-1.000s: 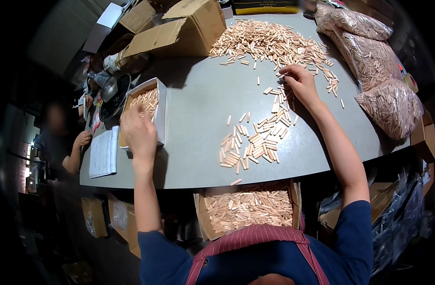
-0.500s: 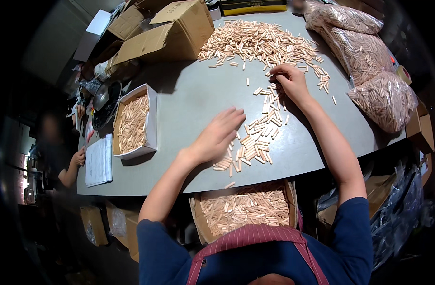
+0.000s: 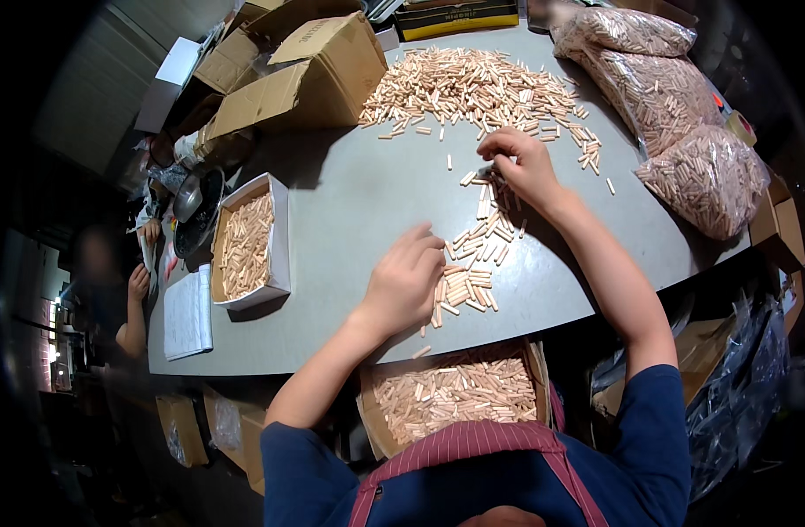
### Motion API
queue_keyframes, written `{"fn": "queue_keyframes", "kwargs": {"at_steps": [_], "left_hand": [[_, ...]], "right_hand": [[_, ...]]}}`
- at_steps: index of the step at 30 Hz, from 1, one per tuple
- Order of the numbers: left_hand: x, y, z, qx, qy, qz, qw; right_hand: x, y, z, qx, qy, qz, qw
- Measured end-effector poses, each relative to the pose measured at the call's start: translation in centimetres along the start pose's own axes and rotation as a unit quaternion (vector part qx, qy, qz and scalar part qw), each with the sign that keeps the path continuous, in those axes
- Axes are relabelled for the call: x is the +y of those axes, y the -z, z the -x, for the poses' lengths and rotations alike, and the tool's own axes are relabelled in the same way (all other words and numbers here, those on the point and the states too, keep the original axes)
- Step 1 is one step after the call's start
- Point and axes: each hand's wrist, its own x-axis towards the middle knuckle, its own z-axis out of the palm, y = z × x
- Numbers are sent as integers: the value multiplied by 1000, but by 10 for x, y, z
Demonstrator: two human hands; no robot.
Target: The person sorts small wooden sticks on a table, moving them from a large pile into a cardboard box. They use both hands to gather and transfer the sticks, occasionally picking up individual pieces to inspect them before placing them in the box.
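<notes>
Short pale wooden dowels lie in a loose strip (image 3: 493, 227) down the grey table, between my two hands. My left hand (image 3: 406, 277) rests along the left side of this strip, its fingers stretched out and slightly bent. Some dowels beside and under its palm are hidden. Farther off, my right hand (image 3: 524, 169) hovers over the strip's far end, below the big dowel pile (image 3: 473, 83). Its fingers are bent with the thumb apart, and I see no dowel gripped. An open box of dowels (image 3: 455, 391) sits below the table edge, against my apron.
A white box of dowels (image 3: 245, 241) stands at the left beside a paper pad (image 3: 188, 312). Clear bags of dowels (image 3: 706, 180) line the right side. An open carton (image 3: 328, 75) stands at the back. Another person's hand (image 3: 139, 283) is at the far left.
My left hand has turned and drawn its fingers in beside the strip, with nearby dowels shifted right. My right hand has moved slightly nearer and its fingers are more bent.
</notes>
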Motion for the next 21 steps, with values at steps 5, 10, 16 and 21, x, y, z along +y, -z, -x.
{"fn": "queue_keyframes", "kwargs": {"at_steps": [5,10,16,21], "left_hand": [[-5,4,-16,54,58,37,996],[-8,0,-22,89,84,30,992],[-7,0,-22,113,111,70,985],[-8,7,-16,57,260,291,919]], "right_hand": [[-40,-12,11,-140,49,-103,984],[-75,-15,23,-287,22,-52,956],[-73,-20,28,-241,73,-54,966],[-76,-18,26,-266,-5,-124,956]]}}
